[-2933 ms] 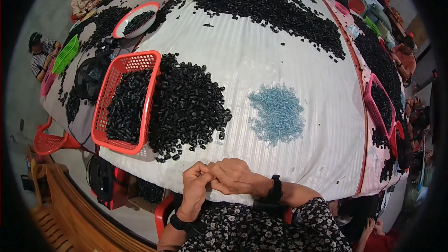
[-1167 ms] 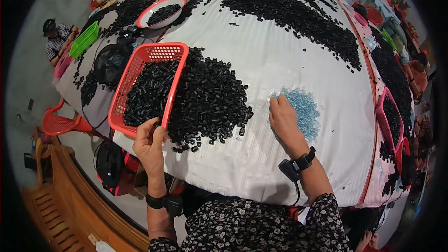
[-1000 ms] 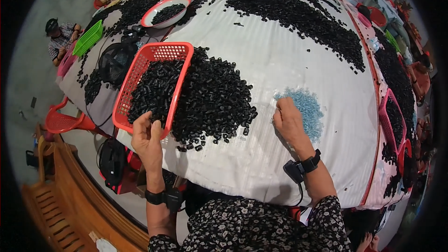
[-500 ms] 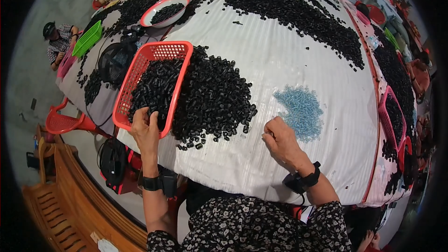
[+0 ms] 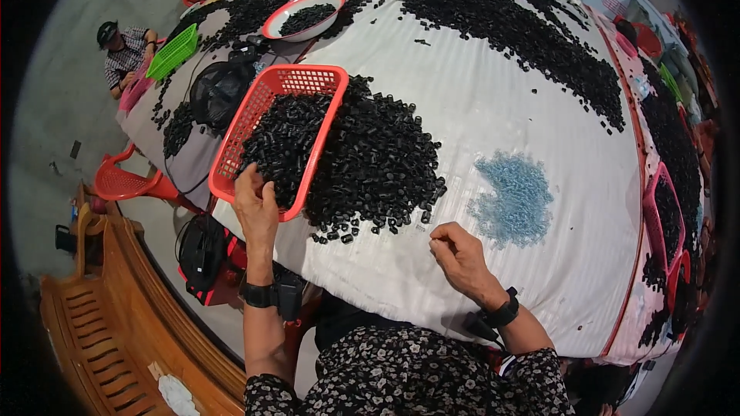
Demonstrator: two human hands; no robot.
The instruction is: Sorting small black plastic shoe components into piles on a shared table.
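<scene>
My left hand (image 5: 257,204) is over the near end of a red plastic basket (image 5: 336,77) filled with small black cylindrical pieces (image 5: 281,135). Its thumb and bent fingers are apart, and no piece shows between them. A heap of the same black pieces (image 5: 378,158) lies against the basket's right side. My right hand (image 5: 462,263) is closed in a pinch above the white table cover, just left of and nearer than a pile of small clear-blue pieces (image 5: 512,200). Whatever its fingertips may hold is hidden.
A larger spread of black pieces (image 5: 516,38) covers the far table. A white bowl with a red rim (image 5: 324,25), a black mesh fan (image 5: 220,96) and a green basket (image 5: 173,54) stand at left. Other people sit around the edges. A wooden bench (image 5: 100,300) is at lower left.
The view has shifted, so the table appears farther right. My left thumb and fingers look farther apart over the basket. My right hand has drawn slightly away from the blue pile, toward me.
</scene>
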